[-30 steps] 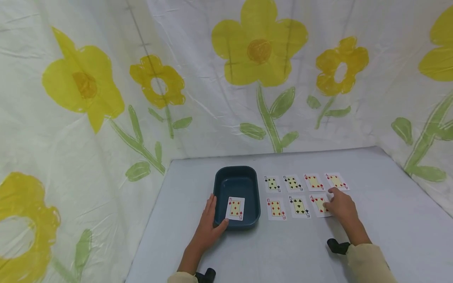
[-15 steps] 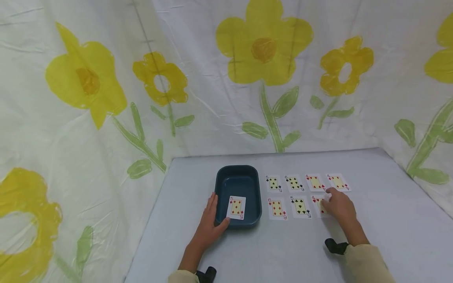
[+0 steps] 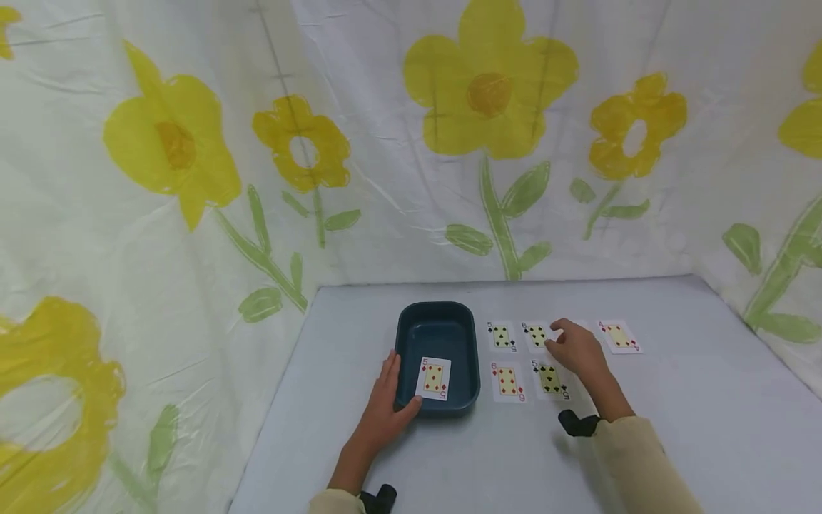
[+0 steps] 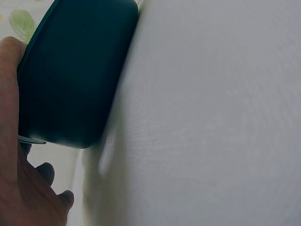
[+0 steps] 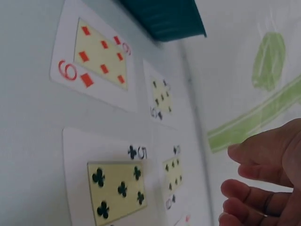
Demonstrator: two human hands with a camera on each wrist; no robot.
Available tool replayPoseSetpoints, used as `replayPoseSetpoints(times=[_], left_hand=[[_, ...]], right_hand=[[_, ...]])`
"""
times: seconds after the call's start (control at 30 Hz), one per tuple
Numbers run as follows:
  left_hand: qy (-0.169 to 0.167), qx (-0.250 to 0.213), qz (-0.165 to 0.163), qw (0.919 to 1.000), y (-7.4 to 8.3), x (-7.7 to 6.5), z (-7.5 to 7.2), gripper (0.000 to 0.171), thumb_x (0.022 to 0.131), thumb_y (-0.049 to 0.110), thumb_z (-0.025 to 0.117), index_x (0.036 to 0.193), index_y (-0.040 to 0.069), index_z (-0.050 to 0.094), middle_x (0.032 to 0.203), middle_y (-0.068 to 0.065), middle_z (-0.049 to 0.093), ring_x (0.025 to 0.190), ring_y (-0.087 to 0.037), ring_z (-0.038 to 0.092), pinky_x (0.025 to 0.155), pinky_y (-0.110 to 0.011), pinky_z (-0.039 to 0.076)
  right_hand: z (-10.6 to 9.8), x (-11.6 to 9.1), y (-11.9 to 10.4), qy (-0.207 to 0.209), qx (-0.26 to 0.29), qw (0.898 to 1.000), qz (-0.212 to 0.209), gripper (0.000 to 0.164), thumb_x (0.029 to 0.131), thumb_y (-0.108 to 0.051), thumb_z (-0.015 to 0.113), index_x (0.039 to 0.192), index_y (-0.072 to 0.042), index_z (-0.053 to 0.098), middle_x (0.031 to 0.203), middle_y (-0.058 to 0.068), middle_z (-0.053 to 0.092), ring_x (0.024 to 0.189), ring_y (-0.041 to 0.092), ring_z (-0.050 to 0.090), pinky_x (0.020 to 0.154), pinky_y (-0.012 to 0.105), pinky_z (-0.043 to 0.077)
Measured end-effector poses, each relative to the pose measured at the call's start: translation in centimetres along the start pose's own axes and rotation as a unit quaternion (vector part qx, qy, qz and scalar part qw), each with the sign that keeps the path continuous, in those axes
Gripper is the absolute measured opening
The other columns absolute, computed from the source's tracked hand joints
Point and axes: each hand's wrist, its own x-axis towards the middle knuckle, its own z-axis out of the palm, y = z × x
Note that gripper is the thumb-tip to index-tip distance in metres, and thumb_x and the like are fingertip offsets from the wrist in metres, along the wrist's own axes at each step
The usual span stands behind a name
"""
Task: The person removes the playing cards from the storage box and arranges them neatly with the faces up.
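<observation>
A dark teal plastic tray stands on the white table, with a five of diamonds face up inside. My left hand rests against the tray's near left corner, straight fingers along the side and thumb at the front rim. In the head view my right hand hovers over the playing cards beside the six of spades, thumb and index apart. Its fingers bend loosely in the right wrist view, with no card showing between them. This hand hides most of the upper four of hearts; the lower four of hearts is out of sight.
Other cards lie face up right of the tray: five of spades, six of diamonds, five of clubs and, farther right, four of diamonds. A white sheet painted with yellow flowers hangs behind the table.
My right hand has moved left and farther back, from the lower four of hearts to near the six of spades. My left hand stays at the tray. The head view has shifted slightly.
</observation>
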Motion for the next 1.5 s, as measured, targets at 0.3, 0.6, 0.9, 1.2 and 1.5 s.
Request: replayPoseSetpoints(times=[0.3,0.6,0.9,1.2,1.5], left_hand=[[0.004,-0.001,-0.003,1.0000,-0.2,0.0,0.0,0.087,0.095,0.036,0.064,0.162,0.011,0.015,0.168,0.000,0.006,0.152,-0.024,0.009,0.117,-0.058,0.014],[0.004,-0.002,-0.004,1.0000,-0.1,0.1,0.0,0.086,0.096,0.036,0.064,0.162,0.011,0.015,0.168,0.000,0.007,0.153,-0.024,0.009,0.117,-0.058,0.014],[-0.006,-0.003,-0.003,1.0000,-0.1,0.1,0.1,0.086,0.096,0.037,0.064,0.162,0.011,0.015,0.168,0.000,0.007,0.152,-0.024,0.009,0.117,-0.057,0.014],[-0.003,-0.010,0.001,0.9999,0.0,0.0,-0.1,0.086,0.096,0.037,0.064,0.161,0.009,0.016,0.168,-0.001,0.008,0.152,-0.025,0.010,0.117,-0.059,0.015],[-0.002,-0.011,0.007,0.9999,-0.1,0.0,0.0,0.085,0.096,0.037,0.063,0.161,0.009,0.016,0.168,-0.002,0.008,0.152,-0.026,0.010,0.116,-0.060,0.015]], right_hand=[[1.3,1.6,-4.4,0.006,0.054,0.998,-0.043,0.042,0.095,-0.017,0.064,0.131,0.005,0.057,0.105,0.024,0.066,0.089,0.035,0.063,0.074,0.050,0.052],[3.0,2.9,-8.5,-0.016,0.082,0.994,-0.071,0.037,0.094,-0.016,0.064,0.126,0.002,0.061,0.104,0.020,0.066,0.088,0.033,0.062,0.076,0.048,0.052],[5.6,3.3,-11.2,-0.041,0.105,0.991,-0.074,0.031,0.092,-0.012,0.064,0.119,0.002,0.064,0.099,0.016,0.066,0.074,0.024,0.063,0.065,0.039,0.054],[7.3,3.8,-13.4,-0.086,0.162,0.981,-0.066,0.027,0.094,-0.006,0.061,0.117,0.008,0.065,0.095,0.016,0.069,0.064,0.020,0.068,0.058,0.034,0.058],[9.8,3.6,-14.9,-0.108,0.103,0.986,-0.074,0.022,0.092,-0.009,0.068,0.109,0.004,0.069,0.082,0.009,0.068,0.062,0.017,0.066,0.059,0.033,0.056]])
